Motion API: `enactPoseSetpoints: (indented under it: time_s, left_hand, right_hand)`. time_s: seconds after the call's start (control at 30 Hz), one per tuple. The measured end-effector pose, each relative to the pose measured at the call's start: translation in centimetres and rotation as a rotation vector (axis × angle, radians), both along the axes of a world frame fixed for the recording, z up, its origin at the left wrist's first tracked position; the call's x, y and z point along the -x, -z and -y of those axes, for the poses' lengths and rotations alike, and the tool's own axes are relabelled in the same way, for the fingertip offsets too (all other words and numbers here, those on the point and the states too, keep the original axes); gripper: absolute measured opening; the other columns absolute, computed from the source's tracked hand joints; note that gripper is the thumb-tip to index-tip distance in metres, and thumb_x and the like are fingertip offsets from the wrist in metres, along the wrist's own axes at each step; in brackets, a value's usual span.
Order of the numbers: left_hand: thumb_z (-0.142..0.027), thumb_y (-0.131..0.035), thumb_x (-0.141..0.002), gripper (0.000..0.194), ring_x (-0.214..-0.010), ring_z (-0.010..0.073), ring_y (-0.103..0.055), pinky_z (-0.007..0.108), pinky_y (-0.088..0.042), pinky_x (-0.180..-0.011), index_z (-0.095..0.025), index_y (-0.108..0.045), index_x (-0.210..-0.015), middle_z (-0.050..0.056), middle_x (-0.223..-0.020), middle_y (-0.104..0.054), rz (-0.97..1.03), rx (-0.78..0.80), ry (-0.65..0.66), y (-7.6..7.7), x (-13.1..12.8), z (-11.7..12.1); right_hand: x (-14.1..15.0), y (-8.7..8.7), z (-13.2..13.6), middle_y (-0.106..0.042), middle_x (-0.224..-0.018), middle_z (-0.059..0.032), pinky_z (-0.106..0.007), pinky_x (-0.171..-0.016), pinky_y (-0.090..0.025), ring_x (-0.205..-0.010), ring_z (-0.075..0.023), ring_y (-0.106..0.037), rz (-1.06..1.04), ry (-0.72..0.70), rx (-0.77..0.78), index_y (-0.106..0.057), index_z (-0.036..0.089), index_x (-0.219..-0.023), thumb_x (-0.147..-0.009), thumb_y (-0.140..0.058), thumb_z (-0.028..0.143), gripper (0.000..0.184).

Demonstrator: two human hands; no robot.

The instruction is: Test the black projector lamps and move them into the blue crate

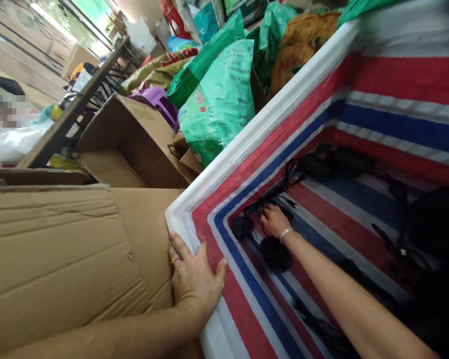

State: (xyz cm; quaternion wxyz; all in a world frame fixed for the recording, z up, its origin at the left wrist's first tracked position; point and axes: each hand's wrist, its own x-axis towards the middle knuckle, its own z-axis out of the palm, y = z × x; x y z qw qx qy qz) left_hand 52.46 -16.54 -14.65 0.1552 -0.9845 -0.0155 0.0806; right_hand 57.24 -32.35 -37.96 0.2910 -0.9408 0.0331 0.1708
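Observation:
My left hand (196, 279) lies with fingers spread over the white rim (189, 212) of a large box-shaped container lined with red, white and blue striped sheeting (243, 309). Deep inside, near the corner, my right hand (275, 221) has its fingers curled down at a dark corded item (287, 212); what they grip is hidden. Beside it are a round black piece (242, 227) and a larger black piece (276, 254). More black devices (314, 167) and black cables (290, 174) lie along the far inner wall.
Flattened cardboard (60, 249) borders the container on the left. Beyond it stand an open cardboard box (134, 139), a purple plastic item (157, 104), green woven sacks (220, 94) and a brown sack (303, 45). A long table (78, 99) runs at upper left.

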Motion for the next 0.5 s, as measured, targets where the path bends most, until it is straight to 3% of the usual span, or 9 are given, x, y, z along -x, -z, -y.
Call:
enactPoseSetpoints:
  time_s: [0.13, 0.2, 0.27, 0.37, 0.5]
  left_hand:
    - [-0.043, -0.062, -0.075, 0.043, -0.129, 0.0510, -0.026, 0.052, -0.034, -0.100, -0.021, -0.065, -0.111, 0.019, -0.149, -0.009, -0.029, -0.026, -0.025, 0.3, -0.1, -0.4]
    - [-0.043, -0.064, -0.074, 0.045, -0.129, 0.0508, -0.026, 0.051, -0.033, -0.101, -0.022, -0.064, -0.114, 0.019, -0.150, -0.007, -0.043, -0.035, -0.035, 0.4, -0.1, -0.5]
    - [-0.043, -0.065, -0.073, 0.047, -0.130, 0.0507, -0.026, 0.051, -0.032, -0.101, -0.022, -0.063, -0.115, 0.019, -0.150, -0.005, -0.050, -0.048, -0.036, 0.6, -0.1, -0.7]
    - [-0.042, -0.065, -0.073, 0.045, -0.130, 0.0497, -0.025, 0.051, -0.033, -0.101, -0.023, -0.064, -0.114, 0.017, -0.150, -0.005, -0.058, -0.068, -0.026, 0.5, -0.1, -0.9]
    - [-0.039, -0.062, -0.077, 0.041, -0.129, 0.0498, -0.027, 0.052, -0.036, -0.098, -0.022, -0.064, -0.114, 0.017, -0.149, -0.009, -0.051, -0.086, 0.011, 0.1, -0.1, -0.7]
  right_hand:
    - [-5.7, 2.2, 0.3, -0.038, -0.143, -0.0093, -0.053, -0.099, -0.039, -0.129, -0.0297, -0.037, -0.043, 0.048, -0.012, -0.047, 0.021, -0.128, -0.087, -0.056, 0.033, 0.044]
    - [-6.8, 3.8, 0.0, -0.041, -0.140, -0.0108, -0.057, -0.098, -0.038, -0.131, -0.0327, -0.035, -0.123, 0.093, -0.007, -0.042, 0.021, -0.133, -0.085, -0.059, 0.035, 0.053]
    - [-6.5, 5.2, -0.2, -0.047, -0.134, -0.0122, -0.057, -0.096, -0.040, -0.126, -0.0326, -0.041, -0.234, 0.121, 0.000, -0.043, 0.019, -0.132, -0.083, -0.061, 0.037, 0.055]
    - [-3.4, 6.0, 0.1, -0.057, -0.122, -0.0109, -0.051, -0.091, -0.047, -0.111, -0.0262, -0.055, -0.400, 0.119, 0.000, -0.052, 0.017, -0.123, -0.084, -0.060, 0.037, 0.044]
    - [4.9, 3.6, 1.7, -0.063, -0.108, -0.0073, -0.044, -0.088, -0.049, -0.099, -0.0196, -0.061, -0.429, 0.099, -0.034, -0.060, 0.015, -0.108, -0.087, -0.057, 0.034, 0.029]
